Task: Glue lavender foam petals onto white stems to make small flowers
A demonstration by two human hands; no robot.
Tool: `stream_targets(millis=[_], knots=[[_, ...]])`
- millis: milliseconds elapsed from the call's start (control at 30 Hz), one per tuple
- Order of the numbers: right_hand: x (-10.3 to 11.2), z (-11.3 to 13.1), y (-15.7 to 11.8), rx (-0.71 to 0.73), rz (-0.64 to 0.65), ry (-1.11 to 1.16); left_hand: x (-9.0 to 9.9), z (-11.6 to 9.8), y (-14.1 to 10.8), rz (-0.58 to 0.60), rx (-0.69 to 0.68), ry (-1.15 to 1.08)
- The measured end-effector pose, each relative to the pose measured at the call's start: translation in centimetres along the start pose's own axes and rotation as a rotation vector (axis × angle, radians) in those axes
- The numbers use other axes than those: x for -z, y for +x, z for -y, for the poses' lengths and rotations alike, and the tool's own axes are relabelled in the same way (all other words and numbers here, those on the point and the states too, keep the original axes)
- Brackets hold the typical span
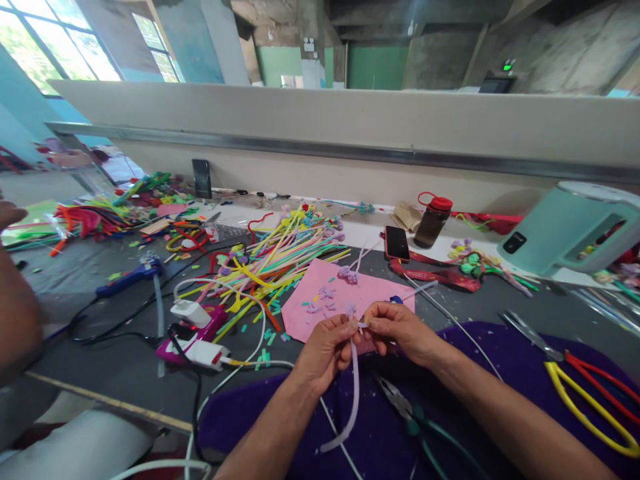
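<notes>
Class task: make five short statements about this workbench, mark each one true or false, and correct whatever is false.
1. The left hand and right hand both pinch lilac craft material. True.
2. The kettle is bright red. False: the kettle is pale blue-green.
3. Small lilac cut pieces lie on the pink sheet. True.
4. The right hand is gripping the pliers. False: the pliers lie apart from both hands, lower in the picture.
5. The large scissors have two yellow handles. False: one handle is yellow, the other red.
</notes>
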State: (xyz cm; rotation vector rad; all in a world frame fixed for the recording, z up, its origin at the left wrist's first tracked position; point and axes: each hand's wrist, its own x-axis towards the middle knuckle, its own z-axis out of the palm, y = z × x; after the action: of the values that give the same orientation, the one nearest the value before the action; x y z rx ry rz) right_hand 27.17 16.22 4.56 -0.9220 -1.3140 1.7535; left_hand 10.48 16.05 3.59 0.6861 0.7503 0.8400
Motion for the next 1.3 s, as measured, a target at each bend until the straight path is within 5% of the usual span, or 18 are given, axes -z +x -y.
stream_targets(millis=[233,433,800,1300], knots=[[-0.18,-0.14,-0.03,0.092,-0.094,-0.16,0.02,0.23,0.13,-0.052,-0.051,0.067],[-0.01,0.28,-0.1,0.045,-0.138,-0.079,0.51,0.27,0.45,-0.046,-0.041,0.028],[0.4,0.75,-0.44,0.052,-0.102,-0.078,0.53,-0.37,0.37,-0.013,0.023,-0.128],[-0.59,0.05,-0.53,0.072,-0.071,-0.074,0.42,-0.27,0.04,0.012,0.047,-0.043]])
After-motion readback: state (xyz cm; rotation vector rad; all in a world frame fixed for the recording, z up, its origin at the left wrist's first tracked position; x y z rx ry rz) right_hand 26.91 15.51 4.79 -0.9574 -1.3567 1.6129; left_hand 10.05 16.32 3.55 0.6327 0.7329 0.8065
